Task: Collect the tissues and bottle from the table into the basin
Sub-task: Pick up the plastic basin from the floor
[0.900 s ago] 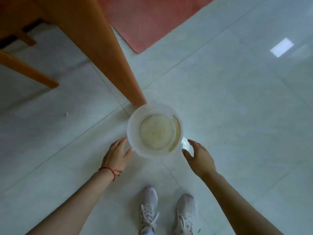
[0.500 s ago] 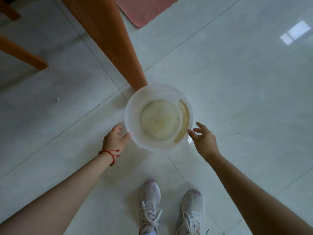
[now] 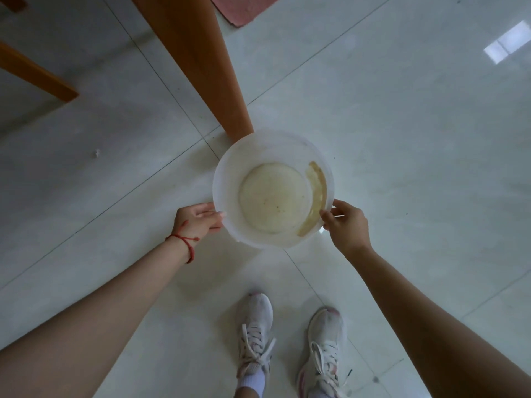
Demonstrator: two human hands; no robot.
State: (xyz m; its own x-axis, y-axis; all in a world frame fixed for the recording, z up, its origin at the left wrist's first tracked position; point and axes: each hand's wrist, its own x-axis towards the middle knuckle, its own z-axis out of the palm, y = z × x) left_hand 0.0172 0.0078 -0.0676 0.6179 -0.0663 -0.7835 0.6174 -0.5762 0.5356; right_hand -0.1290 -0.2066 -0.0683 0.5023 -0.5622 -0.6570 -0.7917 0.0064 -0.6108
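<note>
A round translucent white basin (image 3: 227, 179) with a stained, yellowish bottom sits low over the tiled floor, beside the foot of a wooden table leg (image 3: 207, 70). My left hand (image 3: 198, 221), with a red string at the wrist, grips the basin's left rim. On the opposite rim, my right hand (image 3: 346, 222) pinches the edge between thumb and fingers. The inside of the basin holds nothing. No tissues or bottle are in view; the table top is out of frame.
Pale glossy floor tiles spread all around. A second wooden leg (image 3: 37, 73) slants in at the left. A pink mat (image 3: 244, 7) lies at the top edge. My two white sneakers (image 3: 255, 334) stand just below the basin.
Both hands moved in from beside the basin and closed on its rim. The basin now looks larger and closer to the camera.
</note>
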